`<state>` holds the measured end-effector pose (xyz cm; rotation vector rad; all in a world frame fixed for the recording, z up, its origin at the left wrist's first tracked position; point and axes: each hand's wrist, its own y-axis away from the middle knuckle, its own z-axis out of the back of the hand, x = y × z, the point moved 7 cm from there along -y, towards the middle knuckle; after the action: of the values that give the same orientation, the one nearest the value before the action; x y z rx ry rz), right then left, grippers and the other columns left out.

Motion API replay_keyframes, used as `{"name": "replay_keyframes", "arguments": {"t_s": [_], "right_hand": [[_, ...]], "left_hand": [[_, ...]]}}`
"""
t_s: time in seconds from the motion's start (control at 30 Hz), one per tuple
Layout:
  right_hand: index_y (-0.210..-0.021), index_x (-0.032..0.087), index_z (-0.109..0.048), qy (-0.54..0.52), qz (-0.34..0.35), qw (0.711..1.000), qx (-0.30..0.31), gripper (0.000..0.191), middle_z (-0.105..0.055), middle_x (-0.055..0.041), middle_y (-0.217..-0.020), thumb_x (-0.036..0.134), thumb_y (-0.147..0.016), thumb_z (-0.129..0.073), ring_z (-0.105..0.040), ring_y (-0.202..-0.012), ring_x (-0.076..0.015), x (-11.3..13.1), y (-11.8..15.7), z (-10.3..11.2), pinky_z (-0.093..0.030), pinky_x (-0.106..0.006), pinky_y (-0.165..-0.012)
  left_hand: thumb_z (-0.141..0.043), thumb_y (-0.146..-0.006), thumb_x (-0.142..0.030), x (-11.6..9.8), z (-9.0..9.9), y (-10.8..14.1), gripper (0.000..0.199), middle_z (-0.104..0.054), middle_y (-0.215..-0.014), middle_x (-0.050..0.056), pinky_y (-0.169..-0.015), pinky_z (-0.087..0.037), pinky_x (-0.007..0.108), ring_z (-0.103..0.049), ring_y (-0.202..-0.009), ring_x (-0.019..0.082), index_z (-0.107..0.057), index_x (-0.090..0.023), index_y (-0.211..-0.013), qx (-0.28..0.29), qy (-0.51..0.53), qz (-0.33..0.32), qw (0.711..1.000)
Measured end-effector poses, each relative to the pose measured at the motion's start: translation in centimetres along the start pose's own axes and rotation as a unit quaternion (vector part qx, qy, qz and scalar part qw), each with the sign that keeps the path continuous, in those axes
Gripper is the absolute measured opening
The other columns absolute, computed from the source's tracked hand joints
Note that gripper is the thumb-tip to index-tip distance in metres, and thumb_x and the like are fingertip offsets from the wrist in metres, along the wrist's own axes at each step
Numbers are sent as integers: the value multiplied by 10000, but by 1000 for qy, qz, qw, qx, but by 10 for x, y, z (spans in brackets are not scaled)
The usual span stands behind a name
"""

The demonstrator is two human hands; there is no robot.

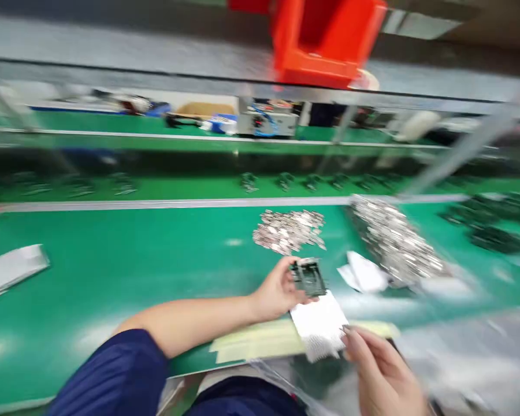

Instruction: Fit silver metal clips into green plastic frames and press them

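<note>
My left hand [277,292] grips a small dark plastic frame part [308,277] just above the green table. Below it lies a white textured pad [319,325]. My right hand [379,372] is at the lower right, its fingertips touching the pad's lower right edge; the blur hides whether it pinches the pad. A loose heap of small shiny metal pieces [289,231] lies just beyond the left hand. A larger heap of the same pieces [394,240] spreads to the right.
A green table [112,271] runs left to right, with a green conveyor belt [177,185] behind it carrying dark parts. A red bin [325,40] sits on the shelf above. White paper scraps [364,273], a pale yellow strip [255,341] and a white sheet [11,268] lie around.
</note>
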<state>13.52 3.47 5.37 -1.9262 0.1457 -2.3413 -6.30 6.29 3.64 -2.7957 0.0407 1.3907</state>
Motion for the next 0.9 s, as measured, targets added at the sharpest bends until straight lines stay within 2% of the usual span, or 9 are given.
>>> {"name": "replay_keyframes", "arguments": {"t_s": [0.07, 0.17, 0.27, 0.37, 0.63, 0.77, 0.9], "right_hand": [[-816, 204, -680, -36, 14, 998, -49, 203, -618, -45, -802, 401, -833, -723, -579, -720, -203, 3, 1, 10, -487, -282, -642], [-794, 203, -661, -54, 39, 993, -94, 155, -590, -56, -958, 339, -861, -693, -576, -909, -211, 5, 1, 6, -464, -299, -800], [-816, 203, -664, -35, 24, 996, -77, 131, -546, -91, -1157, 319, -876, -661, -527, -1101, -255, 2, 3, -12, -412, -366, -935], [-826, 198, -660, -13, 32, 998, -54, 123, -524, -113, -1224, 306, -880, -636, -488, -1169, -285, 2, 5, -26, -360, -429, -1003], [-813, 205, -641, 30, 44, 998, -46, 91, -514, -110, -1262, 288, -849, -650, -483, -1197, -285, 1, 1, -35, -383, -419, -999], [-783, 194, -641, 41, 33, 998, -44, 134, -520, -120, -1243, 311, -845, -659, -503, -1165, -287, 0, 1, -34, -425, -406, -954], [-791, 188, -638, 21, 28, 999, -26, 142, -555, -123, -1169, 311, -860, -661, -537, -1101, -279, 1, 2, -38, -475, -379, -885]], "left_hand": [[-857, -640, -176, 10, -17, 2, 636, -646, -1022, 34, -783, -566, 272, -703, -839, 153, -448, -239, -1124, 41, -7, -1, 999], [-776, -743, -145, 23, -23, 5, 514, -641, -1030, 23, -816, -549, 242, -677, -891, 135, -488, -254, -1155, 90, -30, -9, 995], [-727, -794, -135, 33, -19, 14, 469, -629, -1045, 14, -822, -531, 209, -646, -916, 113, -506, -277, -1182, 113, -55, -2, 992], [-688, -834, -161, 36, -14, 20, 424, -611, -1035, 16, -809, -527, 209, -626, -885, 103, -502, -284, -1194, 114, -74, 4, 991], [-683, -841, -207, 32, -18, 21, 390, -612, -962, 30, -756, -517, 203, -622, -833, 116, -496, -255, -1180, 119, -100, 7, 988], [-651, -866, -260, 33, -17, 24, 359, -606, -969, 42, -762, -531, 245, -613, -823, 135, -493, -249, -1188, 120, -126, 13, 985], [-600, -899, -293, 33, -13, 25, 290, -585, -922, 31, -711, -518, 238, -579, -750, 122, -500, -235, -1165, 94, -178, -8, 980]]}}
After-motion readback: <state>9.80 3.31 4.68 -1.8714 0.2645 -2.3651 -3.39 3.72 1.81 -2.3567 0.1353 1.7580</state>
